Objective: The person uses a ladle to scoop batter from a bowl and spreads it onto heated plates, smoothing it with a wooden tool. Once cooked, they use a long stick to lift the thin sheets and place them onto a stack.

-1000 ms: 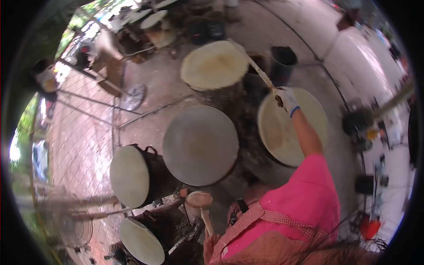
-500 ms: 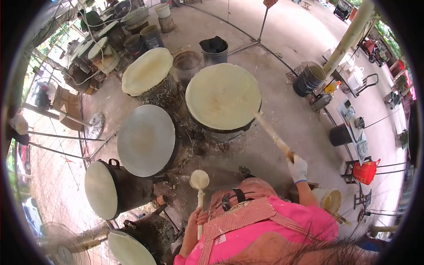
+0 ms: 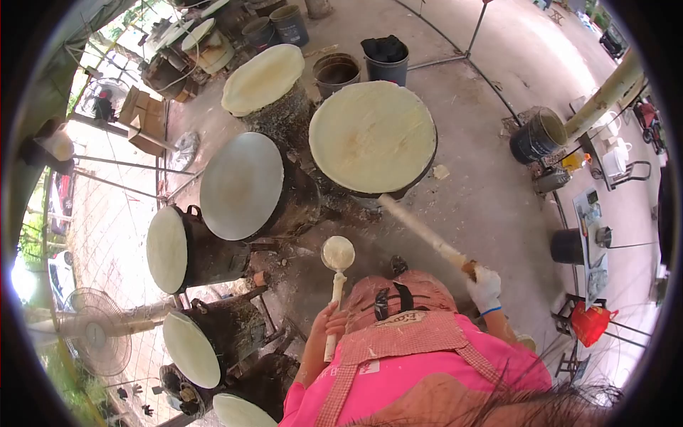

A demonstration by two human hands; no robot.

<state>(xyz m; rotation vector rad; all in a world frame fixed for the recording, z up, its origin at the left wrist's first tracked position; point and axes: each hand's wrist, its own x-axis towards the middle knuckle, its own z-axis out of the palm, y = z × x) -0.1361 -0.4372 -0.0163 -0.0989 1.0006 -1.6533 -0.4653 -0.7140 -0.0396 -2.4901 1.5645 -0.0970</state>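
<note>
The right hand (image 3: 486, 288), in a white glove with a blue cuff, has its fingers closed round the near end of a long wooden stick (image 3: 420, 231). The stick slants up and to the left across the concrete floor (image 3: 484, 192). Its far tip reaches the near rim of a large round pan (image 3: 373, 135) covered with a thin cream sheet; whether the tip touches the rim cannot be told. The left hand (image 3: 331, 324) is bare, and its fingers are wrapped round the lower part of the handle of a ladle (image 3: 337, 255). The ladle stands nearly upright, its round pale head raised above the hand and hanging over the dark, ash-strewn ground between the person's apron and the pans. The two tools are well apart, with the ladle left of the stick. Just left of the large pan sits a round grey pan (image 3: 240, 186) with a bare top. Beyond it, another cream-covered pan (image 3: 262, 78) rests on a rough dark base. Further left a black drum (image 3: 167, 249) with handles carries a pale round top, and a similar drum (image 3: 191, 349) stands below it, nearer the person. A standing fan (image 3: 96, 341) is at the far left edge. Behind the large pan stand an open bucket (image 3: 336, 71) and a dark bucket (image 3: 385, 57) filled with something black. A red bag (image 3: 592, 324) hangs on a stand at the right.
</note>
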